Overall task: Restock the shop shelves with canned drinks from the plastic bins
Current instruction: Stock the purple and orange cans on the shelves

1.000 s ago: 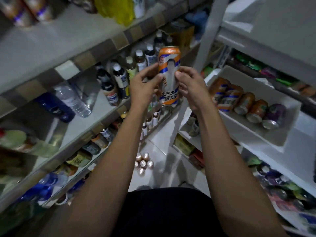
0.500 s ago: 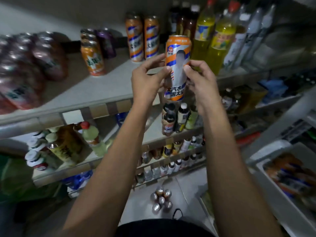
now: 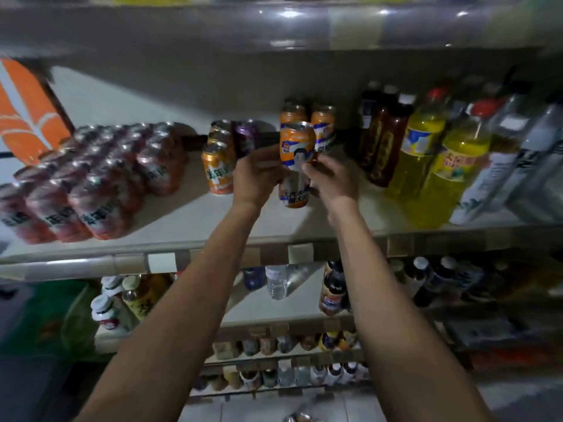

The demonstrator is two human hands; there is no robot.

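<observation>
The tall orange can (image 3: pixel 297 146) is held between both hands over the upper shelf (image 3: pixel 213 229), with its long axis roughly upright and its lid at the top. The left hand (image 3: pixel 259 175) wraps its left side and the right hand (image 3: pixel 332 181) its right side. The fingers (image 3: pixel 306 169) of both are curled in and pinch the can at about mid-height, so neither hand is free and neither is nearer than the other. The can's base sits low against the shelf surface, but I cannot tell whether it touches or hangs just above. Directly behind it stand 2 matching cans (image 3: pixel 323 123) side by side, so the spot it is heading for seems to be the bare patch just in front of them, straight down from the fingers, not off to either side. To the left, close by the left hand, is a column of short orange cans (image 3: pixel 217 170), and to the right, near the right hand, are dark bottles (image 3: pixel 380 135) and yellow bottles (image 3: pixel 417 153). The gap looks wide enough, though the knuckles could brush either neighbour as the fingers let go.
</observation>
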